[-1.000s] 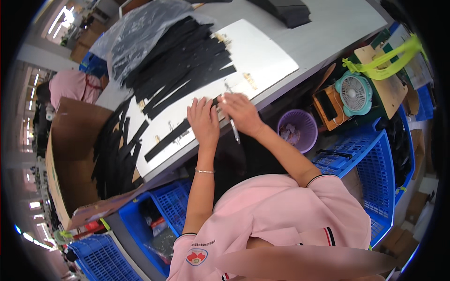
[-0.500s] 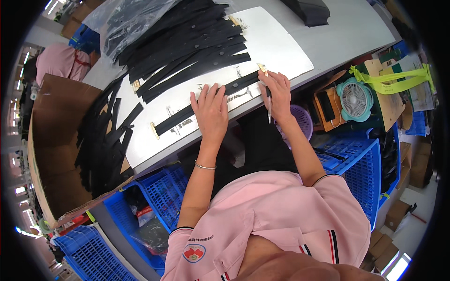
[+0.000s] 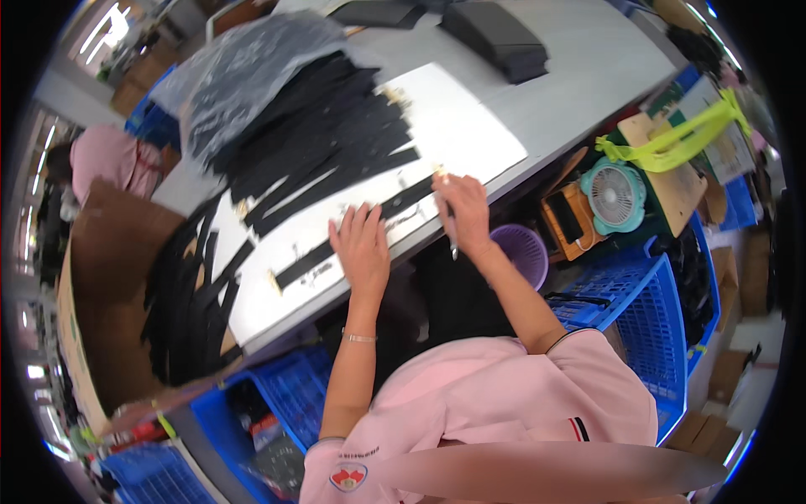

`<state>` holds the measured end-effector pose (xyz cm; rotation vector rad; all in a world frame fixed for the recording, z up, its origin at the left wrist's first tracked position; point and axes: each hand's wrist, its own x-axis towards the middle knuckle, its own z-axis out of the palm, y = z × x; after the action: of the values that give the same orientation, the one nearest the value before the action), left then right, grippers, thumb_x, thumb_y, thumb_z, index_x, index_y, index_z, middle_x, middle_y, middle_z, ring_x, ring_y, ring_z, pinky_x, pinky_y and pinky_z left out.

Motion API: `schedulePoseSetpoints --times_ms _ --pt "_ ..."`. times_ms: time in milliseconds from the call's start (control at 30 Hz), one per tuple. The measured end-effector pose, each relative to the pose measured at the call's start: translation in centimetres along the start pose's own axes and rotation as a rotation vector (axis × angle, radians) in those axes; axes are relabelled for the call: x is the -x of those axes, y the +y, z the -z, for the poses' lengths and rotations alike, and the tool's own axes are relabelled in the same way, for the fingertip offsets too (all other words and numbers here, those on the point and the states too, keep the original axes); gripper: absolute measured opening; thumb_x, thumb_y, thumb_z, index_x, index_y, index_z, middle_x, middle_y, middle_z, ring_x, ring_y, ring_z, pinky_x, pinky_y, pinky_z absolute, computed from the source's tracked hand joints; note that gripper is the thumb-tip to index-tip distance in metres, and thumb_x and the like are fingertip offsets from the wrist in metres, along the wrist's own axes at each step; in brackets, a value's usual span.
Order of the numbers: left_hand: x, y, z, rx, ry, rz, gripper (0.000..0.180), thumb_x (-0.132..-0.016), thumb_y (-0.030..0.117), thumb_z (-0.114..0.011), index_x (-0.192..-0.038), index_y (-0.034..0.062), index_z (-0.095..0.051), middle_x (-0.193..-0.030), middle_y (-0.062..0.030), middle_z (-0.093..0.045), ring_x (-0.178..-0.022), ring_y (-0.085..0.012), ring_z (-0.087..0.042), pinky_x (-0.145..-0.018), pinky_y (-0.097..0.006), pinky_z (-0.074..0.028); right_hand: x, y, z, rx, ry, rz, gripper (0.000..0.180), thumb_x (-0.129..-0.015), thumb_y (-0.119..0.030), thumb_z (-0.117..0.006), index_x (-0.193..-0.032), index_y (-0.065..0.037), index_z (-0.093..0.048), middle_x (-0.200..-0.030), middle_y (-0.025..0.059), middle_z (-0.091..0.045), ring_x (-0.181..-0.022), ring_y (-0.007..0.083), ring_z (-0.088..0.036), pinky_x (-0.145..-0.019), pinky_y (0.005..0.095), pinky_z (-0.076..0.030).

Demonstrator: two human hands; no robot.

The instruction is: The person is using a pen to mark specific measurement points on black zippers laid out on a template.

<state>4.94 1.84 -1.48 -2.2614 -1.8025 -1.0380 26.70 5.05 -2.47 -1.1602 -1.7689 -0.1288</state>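
Observation:
A long black fabric strip (image 3: 407,198) lies across a white board (image 3: 501,144) on the table. Small yellowish blocks sit at its two ends, the left block (image 3: 274,281) and the right block (image 3: 439,170). My left hand (image 3: 363,250) rests flat over the strip's middle, fingers apart. At the strip's right end, my right hand (image 3: 467,212) has its fingertips down beside the block. A slim pen (image 3: 453,244) is held in that hand, its lower end pointing toward me. Beyond the strip, a heap of similar black strips (image 3: 311,126) covers the board's far part.
A clear plastic bag (image 3: 243,84) partly covers the heap. At left, an open cardboard box (image 3: 109,286) stands against the table, with loose black strips (image 3: 180,294) hanging into it. Black stacked pieces (image 3: 495,42) lie far back. A teal fan (image 3: 614,195) and blue baskets (image 3: 659,328) are at right.
The whole view has shifted, so the table appears lower and further left. Both hands stay on the strip, and the fingers of my right hand look more bent at its end.

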Motion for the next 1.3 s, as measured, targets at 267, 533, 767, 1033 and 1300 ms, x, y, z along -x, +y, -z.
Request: schedulePoseSetpoints --times_ms 267,533,767,1033,1300 --pt "0.6 -0.2 2.4 0.078 -0.049 0.075 0.043 -0.096 0.018 -0.068 -0.137 0.0055 -0.062 -0.146 -0.0156 -0.056 -0.143 -0.0362 -0.044 -0.122 -0.060 -0.019 -0.2 0.5 -0.9 0.114 0.011 0.037 0.031 -0.088 -0.003 -0.074 -0.117 -0.009 -0.071 -0.118 0.0076 -0.073 -0.113 0.0263 -0.065 -0.104 0.0457 -0.045" --pt "6.4 -5.1 8.2 -0.159 -0.028 0.322 0.056 -0.097 0.029 -0.067 -0.144 0.0031 -0.054 -0.154 -0.0177 -0.048 -0.148 -0.0379 -0.037 -0.121 -0.067 -0.014 -0.1 0.9 -0.7 0.105 0.067 0.083 0.031 -0.087 -0.001 -0.074 -0.117 -0.006 -0.070 -0.113 0.0103 -0.073 -0.104 0.0300 -0.066 -0.096 0.0450 -0.048" --pt "8.6 -7.2 8.9 -0.203 -0.111 0.363 0.055 -0.103 0.029 -0.059 -0.151 0.0045 -0.048 -0.159 -0.0147 -0.045 -0.153 -0.0337 -0.032 -0.123 -0.065 -0.006 0.4 0.0 0.0 0.051 0.061 0.034 0.032 -0.082 0.002 -0.076 -0.112 -0.007 -0.069 -0.107 0.0089 -0.072 -0.109 0.0292 -0.067 -0.100 0.0458 -0.048" --pt "7.9 -7.3 9.3 -0.194 -0.088 0.339 0.053 -0.103 0.032 -0.059 -0.147 0.0042 -0.052 -0.157 -0.0162 -0.047 -0.152 -0.0367 -0.032 -0.124 -0.059 -0.011 0.1 0.2 0.6 0.056 0.044 0.052 0.030 -0.084 0.000 -0.076 -0.111 -0.009 -0.066 -0.114 0.0049 -0.073 -0.113 0.0250 -0.065 -0.104 0.0462 -0.047" --pt "8.1 -7.4 9.0 -0.254 -0.037 0.290 0.051 -0.103 0.033 -0.060 -0.145 0.0050 -0.054 -0.153 -0.0145 -0.050 -0.149 -0.0341 -0.037 -0.123 -0.056 -0.019 0.5 0.4 0.1 0.043 0.081 0.037 0.032 -0.083 0.000 -0.076 -0.113 -0.009 -0.066 -0.119 0.0026 -0.074 -0.113 0.0242 -0.066 -0.106 0.0452 -0.046"
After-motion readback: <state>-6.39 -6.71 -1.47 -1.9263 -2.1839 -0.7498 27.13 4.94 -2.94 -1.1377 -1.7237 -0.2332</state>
